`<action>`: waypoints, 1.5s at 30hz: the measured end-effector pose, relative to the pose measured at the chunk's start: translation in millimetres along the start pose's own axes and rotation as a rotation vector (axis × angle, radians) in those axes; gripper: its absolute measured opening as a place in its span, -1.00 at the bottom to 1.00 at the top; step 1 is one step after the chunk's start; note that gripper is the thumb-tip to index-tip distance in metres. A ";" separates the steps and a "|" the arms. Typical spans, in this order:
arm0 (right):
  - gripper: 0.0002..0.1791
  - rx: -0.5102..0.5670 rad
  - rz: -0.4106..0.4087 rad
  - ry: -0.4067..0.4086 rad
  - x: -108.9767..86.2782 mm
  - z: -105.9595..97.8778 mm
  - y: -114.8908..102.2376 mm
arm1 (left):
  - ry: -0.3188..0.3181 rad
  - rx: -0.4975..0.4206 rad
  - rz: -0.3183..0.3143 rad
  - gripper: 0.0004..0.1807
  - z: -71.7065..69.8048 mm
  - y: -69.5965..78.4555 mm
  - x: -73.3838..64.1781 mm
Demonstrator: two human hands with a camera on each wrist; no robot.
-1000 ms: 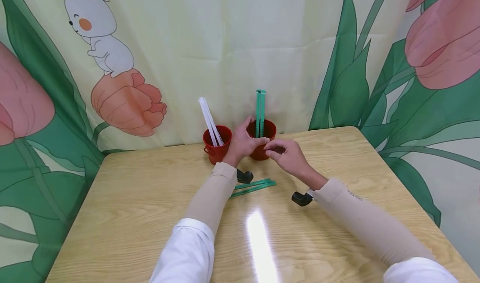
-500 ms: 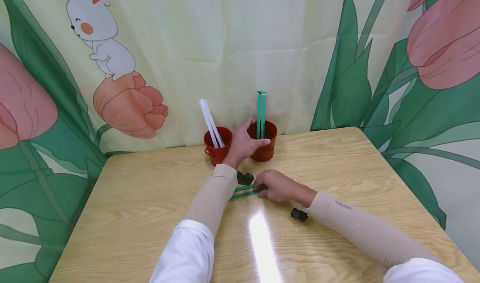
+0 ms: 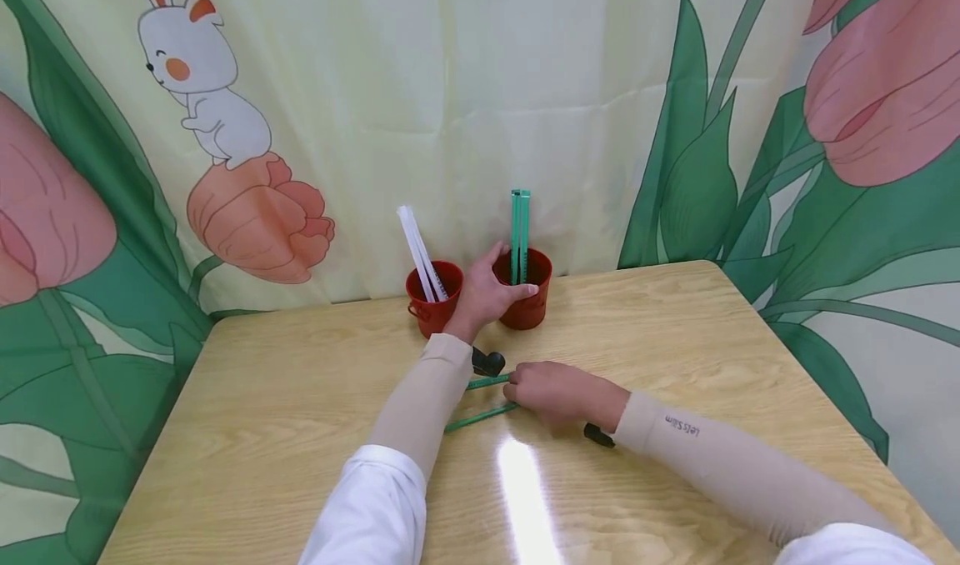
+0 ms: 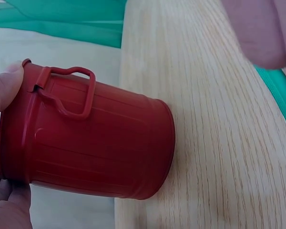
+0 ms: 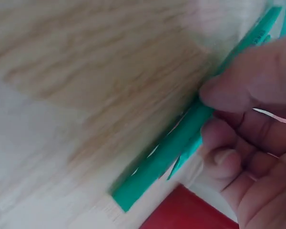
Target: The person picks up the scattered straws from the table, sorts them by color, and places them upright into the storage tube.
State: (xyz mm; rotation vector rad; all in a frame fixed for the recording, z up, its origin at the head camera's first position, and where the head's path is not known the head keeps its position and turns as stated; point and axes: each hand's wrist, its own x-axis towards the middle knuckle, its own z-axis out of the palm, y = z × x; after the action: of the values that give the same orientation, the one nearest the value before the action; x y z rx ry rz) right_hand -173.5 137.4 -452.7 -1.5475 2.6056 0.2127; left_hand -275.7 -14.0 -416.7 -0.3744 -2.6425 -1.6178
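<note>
My left hand (image 3: 487, 294) grips the rim of a small red bucket (image 3: 527, 308) that holds several upright green wrapped sticks (image 3: 519, 236). Its side handle (image 4: 78, 93) faces the left wrist camera, where my thumb and fingers lie at opposite sides of the rim. My right hand (image 3: 562, 390) is low over the table in front of that bucket. In the right wrist view, its thumb and fingertips pinch a slim green wrapped stick (image 5: 157, 160). A second green stick (image 3: 491, 381) lies just beyond; my left arm hides part of both.
A second red bucket (image 3: 433, 319), with white wrapped sticks (image 3: 418, 252) leaning in it, stands left of the first. Behind the wooden table (image 3: 300, 432) hangs a curtain (image 3: 525, 90) printed with tulips and a rabbit. Light glares on the tabletop.
My right hand came down from the bucket's rim to the green sticks and now pinches one. The two sticks lie farther apart, the nearer one shifted toward me. My left hand keeps its grip.
</note>
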 end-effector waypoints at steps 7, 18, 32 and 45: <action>-0.78 0.093 0.000 0.017 -13.1 -0.2 0.7 | -0.005 -0.008 -0.015 -0.10 -0.3 -1.3 -2.0; -0.64 0.616 -0.039 0.306 -47.2 -29.2 28.2 | -0.002 0.003 0.001 -0.12 0.6 -1.0 -0.8; -0.78 0.872 -0.085 0.652 -55.5 -65.9 45.7 | -0.012 -0.011 0.037 -0.15 0.1 1.6 -2.1; -0.90 0.975 0.150 0.780 -53.5 -96.8 54.2 | -0.027 -0.013 -0.015 -0.12 0.4 2.8 -4.1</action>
State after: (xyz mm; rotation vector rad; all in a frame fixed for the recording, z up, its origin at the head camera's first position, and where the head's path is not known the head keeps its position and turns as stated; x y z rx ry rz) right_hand -197.3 192.6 -345.1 -1.1418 2.5181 -1.6672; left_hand -271.1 -13.2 -415.1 -0.3805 -2.6610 -1.6470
